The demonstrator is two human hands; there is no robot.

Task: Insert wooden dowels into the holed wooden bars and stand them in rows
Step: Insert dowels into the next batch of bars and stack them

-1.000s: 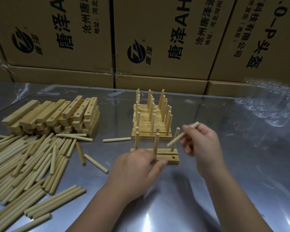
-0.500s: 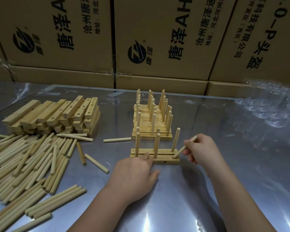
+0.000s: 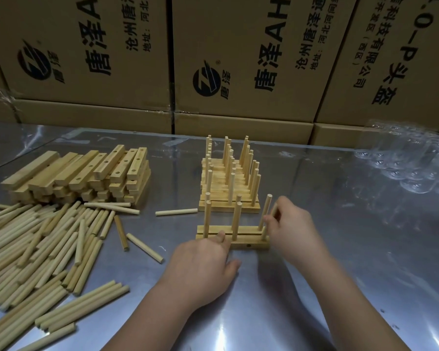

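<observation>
1. Wooden finished rows (image 3: pixel 230 188) are standing mid-table.
2. The right hand (image 3: pixel 292 229) is pinching a dowel (image 3: pixel 274 210) into the near holed bar (image 3: pixel 249 245) at its right end; the left hand (image 3: pixel 200 267) is pressing it flat-fingered.
3. Many stacked bars (image 3: pixel 86 173) and loose dowels (image 3: pixel 36 239) are awaiting assembly.

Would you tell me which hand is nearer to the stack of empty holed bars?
Left. The left hand presses the near bar, right of the stack; the right hand, holding a dowel, is farther right.
</observation>
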